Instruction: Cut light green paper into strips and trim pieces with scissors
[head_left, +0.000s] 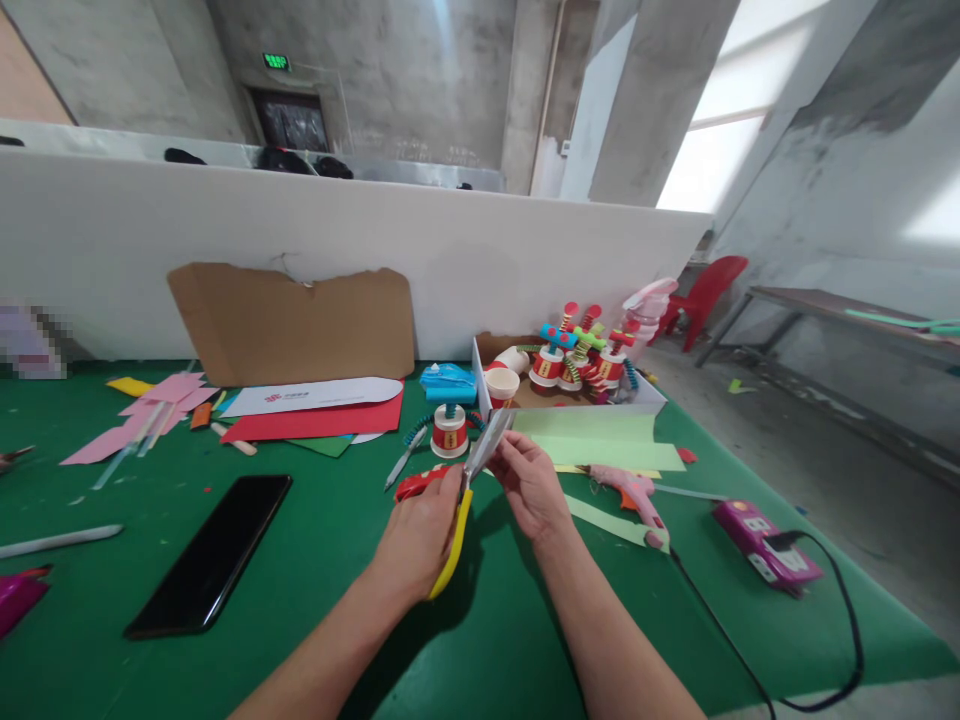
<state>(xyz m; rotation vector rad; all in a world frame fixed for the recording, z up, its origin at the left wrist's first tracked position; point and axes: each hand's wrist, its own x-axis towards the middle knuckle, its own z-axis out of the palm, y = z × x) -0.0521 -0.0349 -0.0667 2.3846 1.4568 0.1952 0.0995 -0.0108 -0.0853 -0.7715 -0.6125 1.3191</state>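
One green-covered table (285, 680) is filling most of my view, a white partition (450, 230) rising behind it and grey concrete walls (375, 80) standing beyond. From the left, I am seeing pink paper pieces (169, 400) lying in a loose pile, a black phone (210, 555) resting screen up, and a brown cardboard sheet (300, 325) leaning upright behind red paper (322, 422). In the middle, the left hand (424, 530) is clamping around yellow-handled scissors (484, 455), whose blades are pointing away from me above the table. A cup figure (450, 435) is standing just beyond that hand, beside a blue packet (448, 382). The right hand (529, 485) is meeting the blades, thumb and fingers drawn together; I cannot tell whether they are gripping anything. Behind it, a shallow box (634, 407) is holding a plain cup (502, 387) at its left and several bright figures with springy limbs (574, 365) toward its right. Further right, a pink glue gun (634, 492) is lying near a purple power block (765, 545), and a red chair (709, 295) is standing on the floor.
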